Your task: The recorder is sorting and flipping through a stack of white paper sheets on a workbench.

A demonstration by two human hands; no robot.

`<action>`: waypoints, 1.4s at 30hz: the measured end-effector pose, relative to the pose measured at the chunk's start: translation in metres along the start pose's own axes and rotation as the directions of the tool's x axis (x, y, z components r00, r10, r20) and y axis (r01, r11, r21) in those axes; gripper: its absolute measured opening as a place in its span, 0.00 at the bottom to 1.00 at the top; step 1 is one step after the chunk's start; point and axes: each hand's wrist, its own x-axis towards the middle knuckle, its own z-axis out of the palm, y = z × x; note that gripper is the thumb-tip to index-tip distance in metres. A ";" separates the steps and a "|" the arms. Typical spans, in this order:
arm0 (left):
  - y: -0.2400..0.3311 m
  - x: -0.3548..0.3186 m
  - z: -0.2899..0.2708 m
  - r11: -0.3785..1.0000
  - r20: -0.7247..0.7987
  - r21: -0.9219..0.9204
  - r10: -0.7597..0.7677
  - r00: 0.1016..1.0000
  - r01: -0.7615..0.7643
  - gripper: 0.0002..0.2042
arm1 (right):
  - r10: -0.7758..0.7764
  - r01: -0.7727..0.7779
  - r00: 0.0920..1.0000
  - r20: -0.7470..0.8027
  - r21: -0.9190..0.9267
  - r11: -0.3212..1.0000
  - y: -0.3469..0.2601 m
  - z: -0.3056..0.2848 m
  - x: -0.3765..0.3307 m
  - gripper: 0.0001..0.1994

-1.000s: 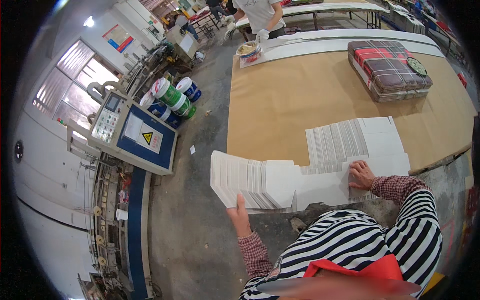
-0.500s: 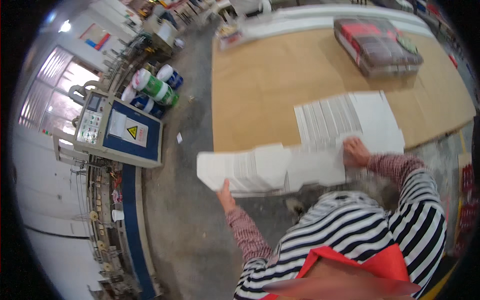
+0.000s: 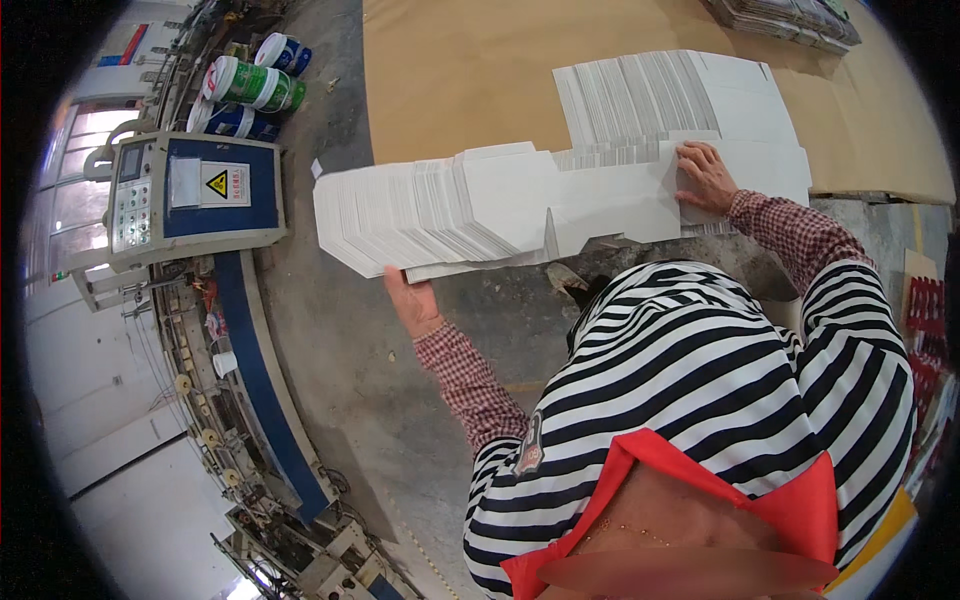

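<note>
A long fanned stack of flat white carton blanks (image 3: pixel 430 210) reaches left past the table's corner, over the floor. Under its near edge, my left hand (image 3: pixel 412 303) has the thumb against the sheets; its other fingers are mostly hidden. On top of a white panel toward the stack's right end rests my right hand (image 3: pixel 706 178), its fingers slightly bent and apart. Just beyond it, a second fanned pile of white blanks (image 3: pixel 640 100) lies on the table.
Brown board covers the table (image 3: pixel 460 80), with a wrapped bundle (image 3: pixel 790 20) at its far right. To my left stand a machine with a control panel (image 3: pixel 200 190), a blue conveyor belt (image 3: pixel 270 390) and several paint-type buckets (image 3: pixel 255 85). Red items (image 3: pixel 928 300) sit at the right.
The view has tilted down, so the table, stack and machine sit higher in the picture. Both hands stay at about the same places on the blanks.
</note>
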 end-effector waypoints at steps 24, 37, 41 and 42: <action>-0.083 0.000 0.039 0.932 -0.453 0.361 0.142 0.880 0.036 0.19 | 0.028 -0.023 0.998 -0.054 0.091 0.996 0.006 0.000 0.003 0.23; -0.103 -0.001 -0.037 0.997 -0.397 -0.015 -0.081 0.914 0.081 0.22 | 0.008 0.008 0.993 -0.114 0.135 0.991 -0.004 0.005 -0.005 0.22; -0.104 -0.002 -0.018 0.996 -0.459 0.015 -0.075 0.885 0.092 0.21 | 0.012 0.003 0.994 -0.104 0.136 0.991 -0.004 -0.005 -0.008 0.22; -0.100 0.000 -0.012 0.995 -0.476 0.072 -0.021 0.879 0.063 0.21 | 0.019 -0.006 0.995 -0.098 0.129 0.992 -0.003 -0.004 -0.009 0.22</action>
